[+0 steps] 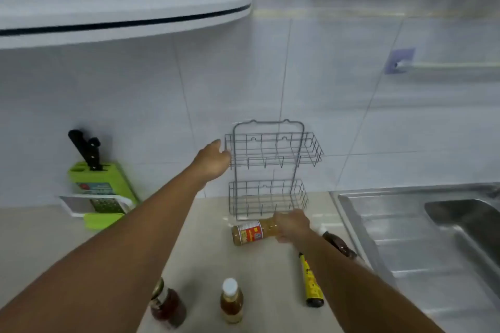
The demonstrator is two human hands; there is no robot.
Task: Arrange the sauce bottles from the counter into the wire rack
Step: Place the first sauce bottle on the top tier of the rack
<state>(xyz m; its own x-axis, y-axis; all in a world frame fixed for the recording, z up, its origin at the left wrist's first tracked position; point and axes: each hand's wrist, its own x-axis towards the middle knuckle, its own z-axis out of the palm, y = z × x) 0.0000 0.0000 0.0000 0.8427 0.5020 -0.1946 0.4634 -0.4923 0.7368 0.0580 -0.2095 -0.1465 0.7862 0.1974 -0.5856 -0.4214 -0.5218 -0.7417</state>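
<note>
A grey two-tier wire rack [270, 170] stands against the tiled wall, both shelves bare. My left hand [212, 161] grips the left end of its upper shelf. My right hand [290, 224] is closed on the neck end of an amber bottle with a red and yellow label [250, 234], which lies sideways just in front of the rack. On the counter stand a white-capped amber bottle [230, 303] and a dark red jar [166, 305]. A yellow-labelled bottle [311, 282] and a dark brown bottle [338, 244] lie beside my right forearm.
A green knife block with black-handled knives [94, 173] and a grater [102, 205] stand at the left by the wall. A steel sink [433, 224] fills the right side. A white cupboard [121, 8] hangs overhead at the left.
</note>
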